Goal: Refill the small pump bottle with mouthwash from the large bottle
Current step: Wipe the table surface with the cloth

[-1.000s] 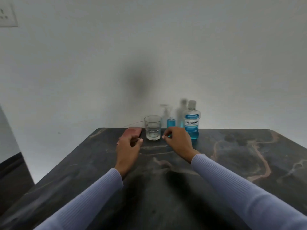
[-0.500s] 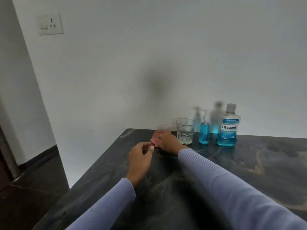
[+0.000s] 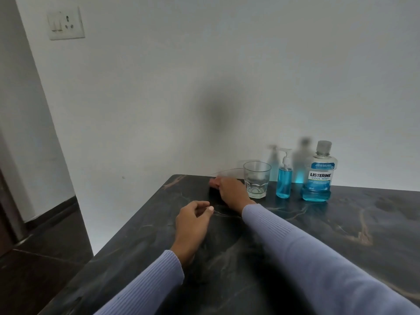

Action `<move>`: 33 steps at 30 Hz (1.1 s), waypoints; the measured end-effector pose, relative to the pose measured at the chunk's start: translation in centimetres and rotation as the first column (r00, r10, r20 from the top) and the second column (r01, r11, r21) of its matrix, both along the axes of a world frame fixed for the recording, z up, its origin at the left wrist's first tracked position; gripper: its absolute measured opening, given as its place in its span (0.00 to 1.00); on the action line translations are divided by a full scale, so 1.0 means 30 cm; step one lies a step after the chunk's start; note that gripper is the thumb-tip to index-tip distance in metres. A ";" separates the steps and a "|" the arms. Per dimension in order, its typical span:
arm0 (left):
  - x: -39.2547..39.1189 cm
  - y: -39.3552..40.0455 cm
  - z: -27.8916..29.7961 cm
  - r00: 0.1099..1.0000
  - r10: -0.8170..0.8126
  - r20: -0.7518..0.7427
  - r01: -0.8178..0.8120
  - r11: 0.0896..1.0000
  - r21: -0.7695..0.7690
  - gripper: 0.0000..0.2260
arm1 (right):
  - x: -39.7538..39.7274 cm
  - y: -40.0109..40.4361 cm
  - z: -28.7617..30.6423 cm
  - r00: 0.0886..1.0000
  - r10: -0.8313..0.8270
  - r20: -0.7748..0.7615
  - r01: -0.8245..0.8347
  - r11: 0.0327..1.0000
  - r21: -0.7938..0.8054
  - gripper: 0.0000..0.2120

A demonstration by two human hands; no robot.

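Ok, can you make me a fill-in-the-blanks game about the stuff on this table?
1. The glass stands to the ____ of the small pump bottle.
2. The liquid in the large bottle is coloured ____.
3. The right hand rests on a ____ object beside the glass.
4. The left hand holds ____.

Missing words: left; blue; pink; nothing

A dark marbled table (image 3: 341, 235) fills the lower right, bearing at its far edge a glass (image 3: 257, 179), pump bottle (image 3: 283, 178) and mouthwash bottle (image 3: 319, 176).
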State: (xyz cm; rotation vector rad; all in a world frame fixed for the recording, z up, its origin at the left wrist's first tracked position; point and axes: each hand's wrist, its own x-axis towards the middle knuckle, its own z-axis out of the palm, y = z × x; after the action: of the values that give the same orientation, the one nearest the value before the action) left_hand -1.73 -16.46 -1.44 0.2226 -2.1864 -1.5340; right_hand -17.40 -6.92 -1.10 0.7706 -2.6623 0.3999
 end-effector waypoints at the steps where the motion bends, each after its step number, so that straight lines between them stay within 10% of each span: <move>1: 0.002 -0.001 -0.001 1.000 -0.006 0.003 0.006 1.000 -0.003 0.10 | -0.001 0.005 0.014 0.997 -0.036 0.070 0.047 0.984 -0.171 0.11; 5: 0.018 0.003 0.007 0.999 -0.039 0.012 0.039 0.999 0.006 0.11 | 0.023 0.057 0.115 0.892 0.067 0.448 0.352 0.519 -0.779 0.10; 8: 0.053 0.018 0.024 0.998 -0.062 0.010 0.062 0.998 -0.018 0.11 | 0.089 0.140 0.189 0.668 0.513 0.539 0.552 0.145 -0.821 0.15; 14: 0.184 0.043 0.073 0.969 -0.238 0.065 0.247 0.932 -0.264 0.08 | 0.306 0.458 0.272 0.526 0.745 0.409 0.639 -0.029 -0.768 0.15; 18: 0.287 0.051 0.080 0.942 -0.320 0.102 0.334 0.861 -0.384 0.07 | 0.485 0.684 0.294 0.767 0.427 0.479 0.474 0.126 -0.871 0.13; 23: 0.370 0.045 0.084 0.916 -0.376 0.139 0.394 0.782 -0.482 0.08 | 0.735 0.836 0.205 0.982 -0.079 0.169 0.136 0.922 -0.361 0.11; 27: 0.403 0.059 0.077 0.913 -0.378 0.155 0.401 0.757 -0.515 0.08 | 0.873 0.792 0.016 0.950 -0.038 0.310 0.012 0.996 0.086 0.07; 33: 0.421 0.067 0.066 0.911 -0.366 0.190 0.407 0.728 -0.551 0.08 | 0.819 0.643 -0.044 0.848 -0.268 0.457 0.191 0.959 0.208 0.39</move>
State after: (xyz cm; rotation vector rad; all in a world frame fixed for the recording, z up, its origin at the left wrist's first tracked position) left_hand 10.91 -14.44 0.53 -0.4180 -2.7642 -0.9512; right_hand 7.16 12.37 -2.41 0.4156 -3.2432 0.3606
